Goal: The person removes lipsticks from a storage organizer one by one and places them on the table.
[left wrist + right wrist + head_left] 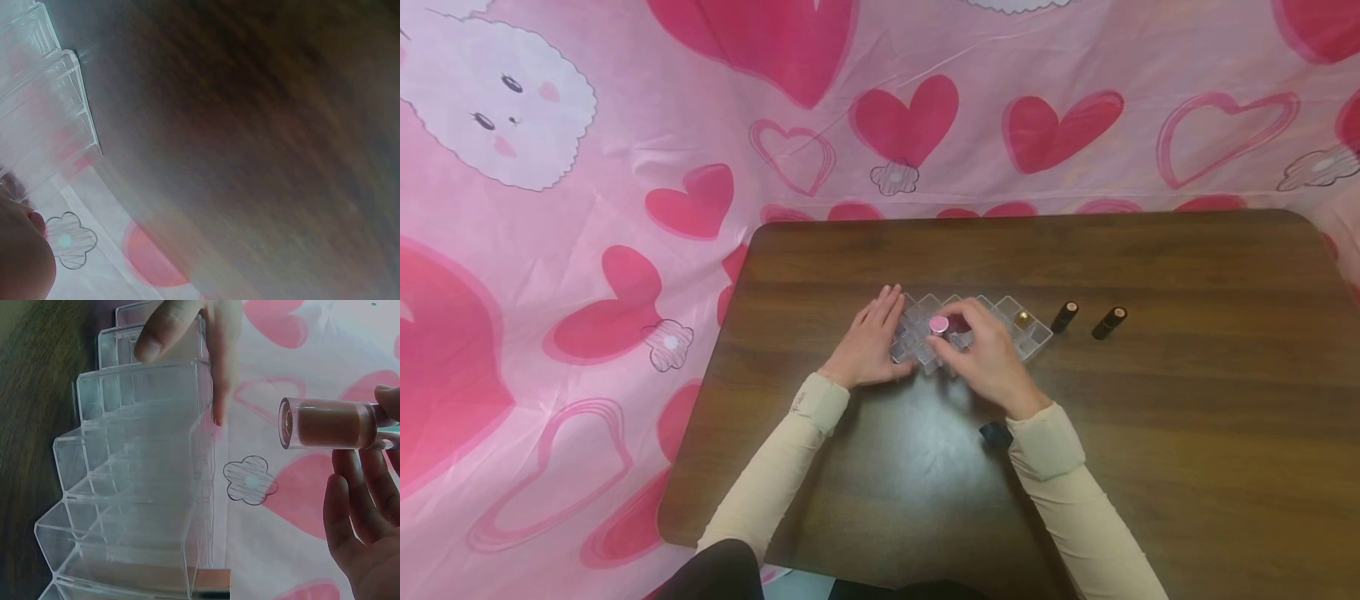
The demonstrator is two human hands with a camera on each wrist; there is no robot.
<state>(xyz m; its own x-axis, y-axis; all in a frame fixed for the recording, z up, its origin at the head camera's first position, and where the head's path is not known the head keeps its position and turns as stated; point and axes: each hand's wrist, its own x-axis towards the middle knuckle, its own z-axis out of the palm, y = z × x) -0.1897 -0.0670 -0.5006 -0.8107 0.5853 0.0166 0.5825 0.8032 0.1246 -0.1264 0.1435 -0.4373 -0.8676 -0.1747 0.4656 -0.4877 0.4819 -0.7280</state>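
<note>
A clear stepped lipstick organizer (1036,340) with diamond-shaped compartments lies on the table. My left hand (868,340) rests at its left end with the fingers straight and the thumb spread along the near side; in the right wrist view its thumb and fingers straddle the organizer's end. Between thumb and fingertips, my right hand (988,354) pinches a lip gloss tube (328,424), clear-walled with brownish-pink contents. From the head view its round pink end faces up, above the organizer's middle. A gold-topped tube (1022,317) stands in a compartment near the organizer's right end.
Two black tubes (1064,317) (1109,323) stand on the brown table (1217,400) right of the organizer. A small black object (995,435) lies beside my right wrist, partly covered by the cuff. Pink heart-printed cloth (977,50) hangs behind and left of the table.
</note>
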